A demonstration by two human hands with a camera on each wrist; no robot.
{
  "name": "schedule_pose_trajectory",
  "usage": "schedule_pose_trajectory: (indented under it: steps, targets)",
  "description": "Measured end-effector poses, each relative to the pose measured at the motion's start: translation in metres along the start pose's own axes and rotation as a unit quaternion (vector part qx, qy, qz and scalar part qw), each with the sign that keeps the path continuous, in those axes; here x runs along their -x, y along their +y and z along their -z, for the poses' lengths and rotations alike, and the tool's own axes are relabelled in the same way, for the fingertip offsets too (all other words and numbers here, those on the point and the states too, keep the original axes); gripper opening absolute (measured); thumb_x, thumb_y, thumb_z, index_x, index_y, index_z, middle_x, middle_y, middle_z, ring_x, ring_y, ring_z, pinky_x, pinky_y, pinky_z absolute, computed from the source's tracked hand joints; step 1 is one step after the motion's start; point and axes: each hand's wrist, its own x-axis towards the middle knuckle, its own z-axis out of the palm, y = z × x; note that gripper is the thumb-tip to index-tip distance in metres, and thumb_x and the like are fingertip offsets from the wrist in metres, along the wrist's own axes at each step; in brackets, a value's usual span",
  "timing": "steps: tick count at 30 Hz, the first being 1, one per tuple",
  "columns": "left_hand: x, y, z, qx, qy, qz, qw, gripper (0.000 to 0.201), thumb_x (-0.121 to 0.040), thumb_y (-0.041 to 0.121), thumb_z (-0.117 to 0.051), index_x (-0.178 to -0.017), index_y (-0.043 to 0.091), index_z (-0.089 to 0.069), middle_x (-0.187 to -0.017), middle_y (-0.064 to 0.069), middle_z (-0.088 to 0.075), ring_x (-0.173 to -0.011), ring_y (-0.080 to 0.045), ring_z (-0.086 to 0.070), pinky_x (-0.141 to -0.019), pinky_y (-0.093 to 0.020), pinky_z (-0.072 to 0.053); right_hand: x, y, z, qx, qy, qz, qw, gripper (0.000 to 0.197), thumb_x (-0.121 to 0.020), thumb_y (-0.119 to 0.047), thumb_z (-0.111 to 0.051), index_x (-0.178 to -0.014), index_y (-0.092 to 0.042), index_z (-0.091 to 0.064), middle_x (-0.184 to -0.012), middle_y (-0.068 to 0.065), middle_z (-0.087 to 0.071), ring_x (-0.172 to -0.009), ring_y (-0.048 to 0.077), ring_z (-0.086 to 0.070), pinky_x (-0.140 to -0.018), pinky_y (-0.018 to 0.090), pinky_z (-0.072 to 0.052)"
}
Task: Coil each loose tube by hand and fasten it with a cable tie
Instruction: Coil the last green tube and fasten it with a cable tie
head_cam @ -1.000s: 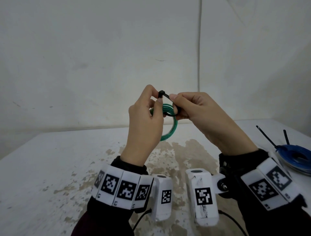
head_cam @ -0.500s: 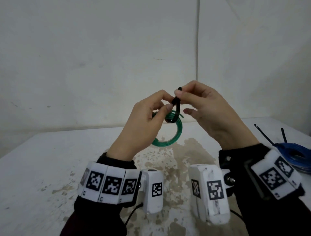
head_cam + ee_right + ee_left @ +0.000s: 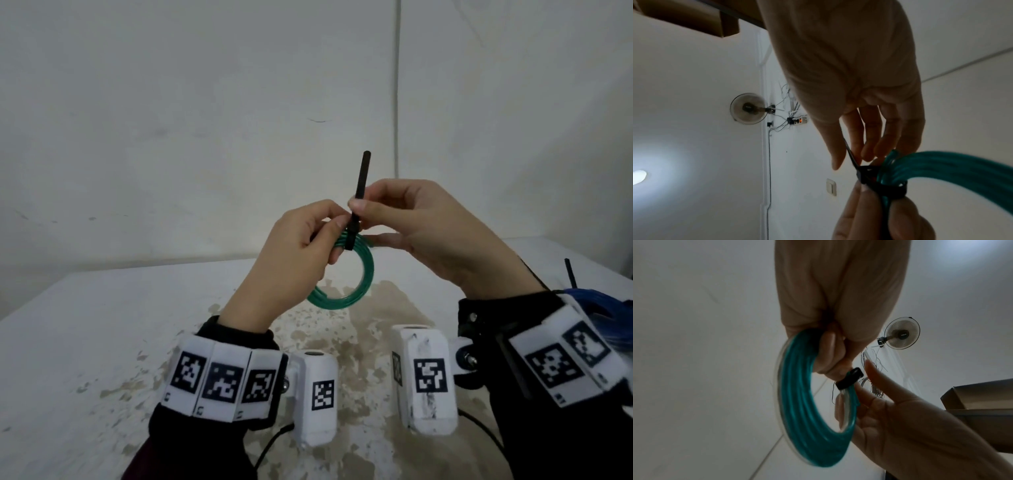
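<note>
Black cable tie (image 3: pixel 359 192) tail now stands nearly upright above the hands, far more of it showing than half a second ago, when only a short stub cleared the fingers. One second ago the tie formed a loose loop; it now sits snug round the green coiled tube (image 3: pixel 346 281). Both hands sit slightly higher in the head view than before.

Coil hangs in the air above the white stained table (image 3: pixel 85 329), held at its top edge between the two hands. Tie band wraps the coil's turns at that top edge; the right wrist view shows it cinched round the bundle.

Left hand (image 3: pixel 291 260): fingers curled, thumb and forefinger pinching the coil just beside the tie's head. Back of hand toward the head camera.

Right hand (image 3: pixel 431 233): thumb and forefinger pinch the tie's tail just above the coil; remaining fingers loosely extended beneath, near the coil's far side.

Blue coiled tube (image 3: pixel 596 308) lies on the table at far right, behind the right wrist.
</note>
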Motion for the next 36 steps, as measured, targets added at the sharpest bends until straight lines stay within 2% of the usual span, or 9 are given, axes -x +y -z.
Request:
schedule_pose_trajectory:
  steps: [7, 10, 17, 21, 24, 29, 32, 34, 36]
  targets:
    - [0.0, 0.004, -0.003, 0.038, 0.015, -0.015, 0.999, 0.024, -0.101, 0.011, -0.042, -0.103, 0.007, -0.065, -0.056, -0.005, -0.039, -0.041, -0.007, -0.026, -0.042, -0.016, -0.026, -0.004, 0.002, -0.003, 0.017, 0.077, 0.059, 0.995, 0.017, -0.087, -0.01, -0.065, -0.073, -0.01, -0.056, -0.078, 0.006, -0.064, -0.072, 0.012, -0.066, -0.071, 0.032, -0.059]
    - [0.0, 0.004, -0.001, 0.033, 0.012, -0.011, 0.999, 0.025, -0.101, 0.012, -0.041, -0.1, 0.008, -0.065, -0.055, -0.002, -0.039, -0.04, -0.007, -0.025, -0.042, -0.017, -0.025, -0.006, 0.004, -0.008, 0.032, 0.115, 0.08, 0.99, 0.02, -0.088, -0.009, -0.065, -0.072, -0.011, -0.052, -0.078, 0.004, -0.062, -0.066, 0.006, -0.062, -0.061, 0.028, -0.057]
    - [0.002, 0.009, -0.003, -0.039, 0.004, -0.019, 0.999, 0.024, -0.101, 0.012, -0.042, -0.092, -0.002, -0.06, -0.054, -0.001, -0.041, -0.041, -0.01, -0.027, -0.043, -0.016, -0.026, -0.009, 0.012, -0.009, 0.025, 0.152, 0.08, 0.985, 0.024, -0.089, -0.009, -0.063, -0.071, -0.013, -0.049, -0.076, 0.005, -0.055, -0.068, 0.014, -0.058, -0.049, 0.024, -0.051]
    - [0.004, 0.011, -0.01, 0.047, 0.027, 0.032, 0.998, 0.029, -0.1, 0.018, -0.044, -0.091, -0.003, -0.062, -0.058, -0.01, -0.036, -0.04, -0.008, -0.025, -0.041, -0.017, -0.024, -0.011, 0.016, -0.012, 0.067, 0.181, 0.088, 0.977, 0.024, -0.089, -0.014, -0.064, -0.071, -0.015, -0.049, -0.074, -0.003, -0.058, -0.065, 0.011, -0.06, -0.048, 0.023, -0.046]
    - [0.003, 0.011, -0.014, 0.085, 0.046, 0.064, 0.993, 0.034, -0.097, 0.026, -0.052, -0.088, -0.004, -0.063, -0.053, -0.002, -0.038, -0.041, -0.009, -0.026, -0.039, -0.018, -0.023, -0.009, 0.011, -0.01, 0.065, 0.149, 0.077, 0.984, 0.02, -0.089, -0.017, -0.064, -0.075, -0.013, -0.051, -0.074, -0.003, -0.06, -0.067, 0.011, -0.063, -0.051, 0.024, -0.049]
    - [0.004, 0.009, -0.01, 0.034, 0.02, 0.074, 0.997, 0.027, -0.094, 0.023, -0.056, -0.085, 0.005, -0.073, -0.047, 0.004, -0.04, -0.042, -0.009, -0.028, -0.041, -0.016, -0.024, -0.002, 0.004, 0.0, 0.075, 0.064, 0.049, 0.994, 0.017, -0.09, -0.013, -0.063, -0.077, -0.008, -0.053, -0.075, 0.006, -0.065, -0.064, 0.012, -0.064, -0.057, 0.026, -0.055]
    - [0.005, 0.013, -0.017, -0.007, 0.042, 0.022, 0.999, 0.028, -0.095, 0.019, -0.055, -0.081, 0.003, -0.073, -0.048, 0.005, -0.047, -0.041, -0.005, -0.03, -0.044, -0.015, -0.025, -0.004, 0.005, -0.003, 0.083, 0.101, 0.076, 0.989, 0.022, -0.09, -0.01, -0.063, -0.072, -0.013, -0.05, -0.078, 0.007, -0.063, -0.066, 0.013, -0.063, -0.056, 0.026, -0.053]
    - [0.006, 0.017, -0.024, -0.042, 0.076, -0.021, 0.996, 0.029, -0.094, 0.017, -0.056, -0.076, 0.001, -0.07, -0.051, -0.004, -0.043, -0.044, -0.006, -0.029, -0.047, -0.02, -0.024, -0.004, 0.007, -0.008, 0.07, 0.135, 0.097, 0.984, 0.026, -0.09, -0.008, -0.062, -0.07, -0.015, -0.047, -0.076, 0.008, -0.061, -0.064, 0.013, -0.059, -0.053, 0.024, -0.05]
    - [0.007, 0.019, -0.027, -0.069, 0.087, -0.051, 0.993, 0.03, -0.094, 0.017, -0.055, -0.072, -0.001, -0.068, -0.049, 0.0, -0.036, -0.044, -0.007, -0.028, -0.048, -0.021, -0.023, -0.005, 0.007, -0.01, 0.062, 0.146, 0.106, 0.982, 0.026, -0.089, -0.007, -0.062, -0.07, -0.015, -0.046, -0.075, 0.008, -0.059, -0.063, 0.014, -0.058, -0.053, 0.025, -0.049]
